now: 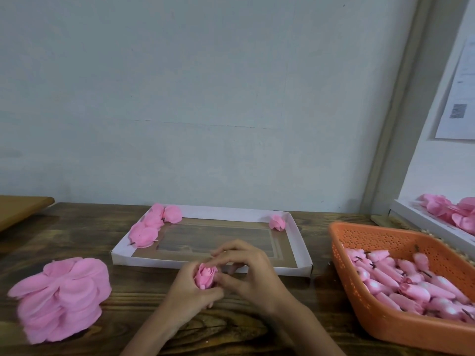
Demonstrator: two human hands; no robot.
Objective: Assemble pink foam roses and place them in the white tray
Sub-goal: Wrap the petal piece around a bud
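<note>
The fingers (189,272) of the left hand (190,289) are curled round the base of a half-built pink foam rose (204,276). They hold it upright just above the dark wooden table (128,304), in front of the tray. The right hand (249,273) arches over it, thumb and fingertips closed on the outer petals, seemingly to press a layer into place.

Far left stands a tall stack of loose pink foam petals (61,296), handy for the left hand. Behind the hands lies the shallow white cardboard tray (205,211). A cluster of finished pink roses (150,227) is packed into its far left corner and a single rose (277,222) sits in its far right corner, so most of it awaits filling. To the right, an orange perforated plastic basket (341,242) holds many pink foam buds (411,286) on dark stems, likely the cores. Beyond it, a second white tray (421,220) carries more pink flowers.
</note>
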